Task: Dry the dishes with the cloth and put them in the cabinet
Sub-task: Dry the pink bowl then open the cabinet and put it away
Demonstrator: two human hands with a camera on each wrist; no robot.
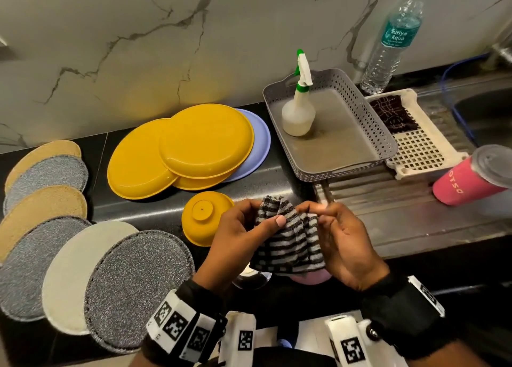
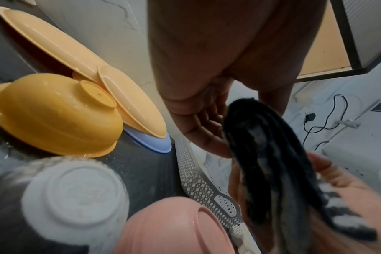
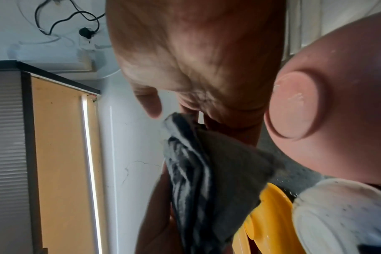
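A black-and-white striped cloth (image 1: 288, 239) hangs bunched between both hands above the counter's front edge. My left hand (image 1: 243, 228) pinches its left side with thumb on top, and my right hand (image 1: 332, 228) grips its right side. An upturned yellow bowl (image 1: 202, 217) sits just left of my left hand. Behind it lie overlapping yellow plates (image 1: 194, 145) on a lilac plate (image 1: 259, 145). Under the cloth a pink bowl (image 2: 174, 226) and a white bowl (image 2: 74, 194) stand upside down, the pink bowl (image 3: 337, 96) close to my right wrist.
Round grey and beige mats (image 1: 133, 286) cover the left of the counter. A grey basket (image 1: 382, 134) holds a spray bottle (image 1: 299, 109). A white rack (image 1: 421, 150) with a dark cloth, a water bottle (image 1: 393, 40) and a pink cup (image 1: 471, 181) stand right. A cabinet (image 3: 63, 154) hangs overhead.
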